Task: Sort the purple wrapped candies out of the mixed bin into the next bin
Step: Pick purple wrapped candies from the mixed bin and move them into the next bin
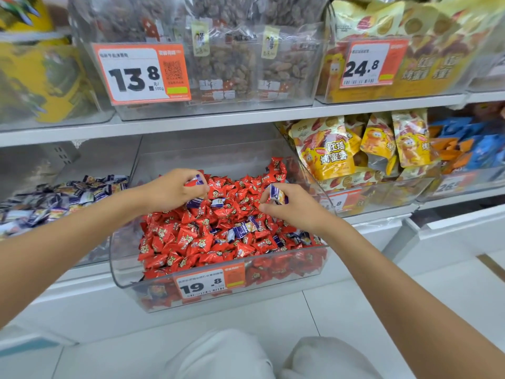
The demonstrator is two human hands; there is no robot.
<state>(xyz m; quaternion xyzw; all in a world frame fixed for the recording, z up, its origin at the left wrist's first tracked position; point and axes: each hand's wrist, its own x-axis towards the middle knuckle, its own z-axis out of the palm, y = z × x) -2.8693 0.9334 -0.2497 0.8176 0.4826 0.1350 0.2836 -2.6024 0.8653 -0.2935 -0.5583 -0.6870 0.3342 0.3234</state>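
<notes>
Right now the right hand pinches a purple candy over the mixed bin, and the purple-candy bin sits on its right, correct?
No: the head view shows the purple-candy bin on the mixed bin's left. The right hand does pinch a purple candy over the mixed bin.

Bright even indoor light, soft shadows, blurred wide-angle edges

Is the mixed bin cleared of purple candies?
Not cleared: purple candies lie among red ones in the bin; the right hand holds another.
</notes>
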